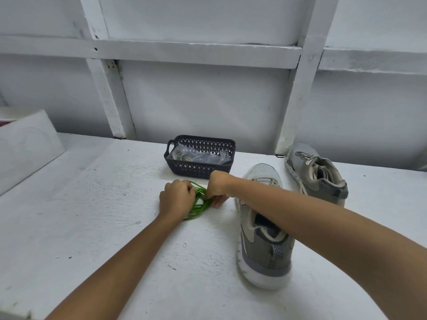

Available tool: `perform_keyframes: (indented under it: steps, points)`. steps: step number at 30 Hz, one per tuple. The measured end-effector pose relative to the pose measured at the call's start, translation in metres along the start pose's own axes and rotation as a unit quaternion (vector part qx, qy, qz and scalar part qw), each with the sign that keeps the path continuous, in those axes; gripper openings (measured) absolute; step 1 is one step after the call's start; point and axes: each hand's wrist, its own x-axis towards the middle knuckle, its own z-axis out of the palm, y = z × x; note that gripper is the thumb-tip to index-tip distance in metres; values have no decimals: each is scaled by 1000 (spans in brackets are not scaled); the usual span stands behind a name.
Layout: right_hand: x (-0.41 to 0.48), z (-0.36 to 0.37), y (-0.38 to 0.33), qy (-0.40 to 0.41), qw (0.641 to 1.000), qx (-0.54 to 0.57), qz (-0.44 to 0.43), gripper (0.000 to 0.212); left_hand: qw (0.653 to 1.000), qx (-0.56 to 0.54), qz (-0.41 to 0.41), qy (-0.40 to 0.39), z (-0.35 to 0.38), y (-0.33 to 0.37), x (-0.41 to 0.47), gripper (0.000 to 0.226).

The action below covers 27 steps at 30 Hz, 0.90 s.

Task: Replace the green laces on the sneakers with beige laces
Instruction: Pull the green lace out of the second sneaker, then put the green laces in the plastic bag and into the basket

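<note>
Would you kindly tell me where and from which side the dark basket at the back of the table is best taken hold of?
Grip the loop handle on the left end of the dark basket, coming from the left: it juts out from the rim, while the near sneaker lies off its right end.

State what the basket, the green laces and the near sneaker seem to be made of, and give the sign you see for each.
The basket: likely moulded plastic, dark, matt; walls pierced in a regular diamond lattice.
The laces: probably woven cord, slightly glossy; they bend in loose loops.
The near sneaker: seemingly mesh toe, grey fabric or suede panels, white foam-like sole.
</note>
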Motion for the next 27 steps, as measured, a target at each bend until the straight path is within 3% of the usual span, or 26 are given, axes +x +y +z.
perform_keyframes:
  steps: [5, 9, 13, 14, 18, 22, 27]
  points:
    - [-12, -16, -7, 18, 993, -111, -39, 19, 999, -24, 16, 14, -12, 2, 6, 20]
    - [-27, -61, -19, 14, 996, -60, -67, 23, 994, -89, 54, 43, -31, 15, 13, 21]
    - [-21, -112, -26, 124, 989, -9, -79, 14, 983, -157, 89, 36, -47, 40, 26, 20]
    - [-15, -120, -26, 149, 986, -2, -74, 7, 984, -153, 88, 29, -49, 47, 33, 20]
    - [10, -126, -20, 172, 984, -44, -30, 32, 992, -98, 64, -54, -38, 67, 67, 24]
    - [25, -114, -19, 166, 974, -151, -4, 40, 991, -37, 32, -127, -21, 77, 86, 51]
    - [48, -104, -20, 144, 969, -199, 6, 26, 988, -8, 41, -152, -13, 82, 88, 51]
